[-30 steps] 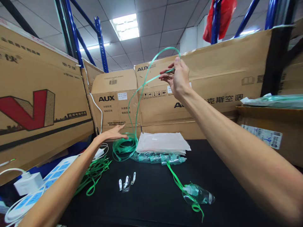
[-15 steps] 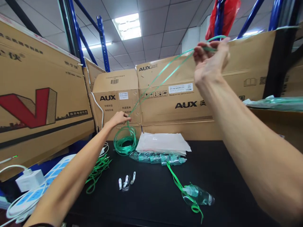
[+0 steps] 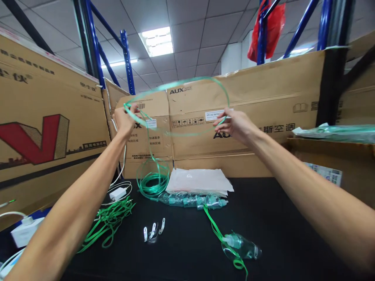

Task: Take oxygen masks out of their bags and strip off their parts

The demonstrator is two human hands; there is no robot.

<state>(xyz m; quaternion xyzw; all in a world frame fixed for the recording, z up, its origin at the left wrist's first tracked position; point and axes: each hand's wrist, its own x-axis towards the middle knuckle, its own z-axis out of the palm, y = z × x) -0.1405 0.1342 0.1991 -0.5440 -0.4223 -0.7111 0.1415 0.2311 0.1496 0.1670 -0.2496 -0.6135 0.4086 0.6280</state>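
Observation:
Both my hands are raised in front of the cardboard boxes, holding one length of green tubing (image 3: 187,82) that arcs in a wide loop between them. My left hand (image 3: 125,120) is closed on the tubing at the left end of the loop. My right hand (image 3: 234,125) pinches it at the right end. From the left hand the tubing hangs down to a coil of green tubing (image 3: 152,180) lying on the black table (image 3: 278,218).
On the table lie a stack of clear plastic bags (image 3: 199,181), a row of clear masks (image 3: 191,200), one mask with a green strap (image 3: 238,246), loose green straps (image 3: 108,220) and small white clips (image 3: 152,231). AUX cardboard boxes (image 3: 193,128) wall the back. A white power strip and adapter (image 3: 25,232) sit left.
My left hand rose from the coil on the table to chest height with the tubing. My right hand came down and left from high up, and a wide loop formed between them.

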